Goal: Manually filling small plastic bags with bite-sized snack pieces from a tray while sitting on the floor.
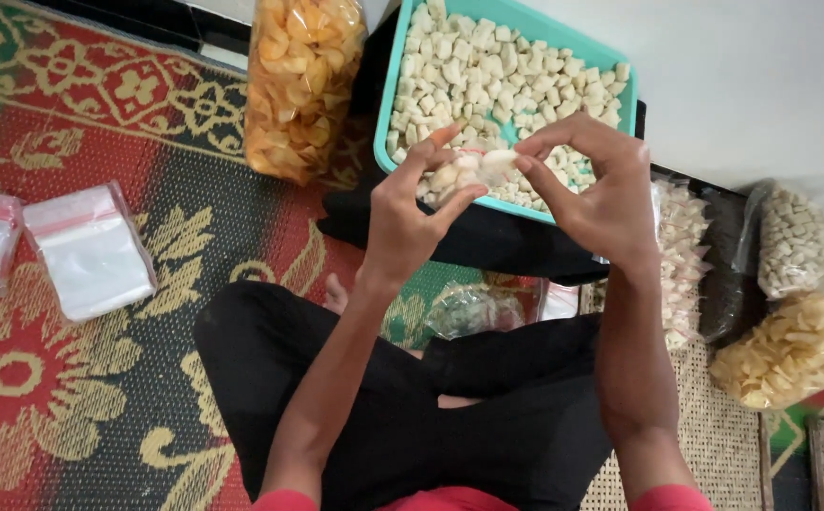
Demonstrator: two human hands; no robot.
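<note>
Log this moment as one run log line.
left hand: pinching small clear bag | right hand: pinching same bag | bag: holds pale pieces | behind: teal tray of pale pieces

The person wears loose black trousers of soft cloth [355, 378], which cover both crossed legs and make some folds in the lap. At the bottom edge of the view a red top [431, 500] shows, with short red sleeves [284, 500] that end high on the arms, so both forearms are bare. The left hand [402, 213] and the right hand [601, 189] are bare also: no gloves, rings, watch or bracelet can be seen on them. One bare foot [336, 293] comes out a little beside the left trouser leg.
</note>
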